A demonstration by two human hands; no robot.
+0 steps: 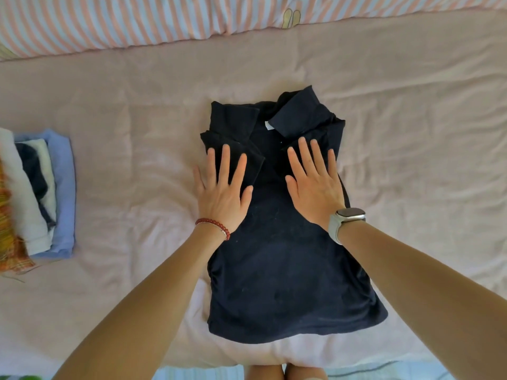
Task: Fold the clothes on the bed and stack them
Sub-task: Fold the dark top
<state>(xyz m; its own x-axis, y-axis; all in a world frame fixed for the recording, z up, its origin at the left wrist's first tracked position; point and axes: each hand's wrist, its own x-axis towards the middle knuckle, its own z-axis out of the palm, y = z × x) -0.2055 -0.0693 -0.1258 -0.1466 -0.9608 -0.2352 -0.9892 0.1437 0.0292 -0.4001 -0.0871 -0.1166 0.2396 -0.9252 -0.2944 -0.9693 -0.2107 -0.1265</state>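
- Navy polo shirt (282, 259) is laid flat at the middle of the bed (411, 138), collar toward the far side and hem toward the near edge.
- Both sleeves are seen folded inward over the chest; the collar is turned up and slightly rumpled, with a small pale label visible beneath it.
- Left hand (223, 192) is placed palm down on the folded left sleeve, fingers straight and spread, nothing gripped. The little finger lies just off the cloth, over the bed cover.
- A red bead bracelet (212, 227) is worn at the left wrist.
- Right hand (315, 187) is pressed flat on the right side of the chest, fingers straight and spread, nothing gripped.
- A pale-strapped watch (345, 222) is worn at the right wrist.
- A stack of folded clothes (44, 193) is noted at the left edge of the bed, well apart from the shirt: a light blue piece at the bottom, then white and dark pieces; an orange checked cloth lies at its left, partly cut off by the frame.
- A striped pillow (123, 20) is set along the far side of the bed.
- The bed cover is pale pink and creased.
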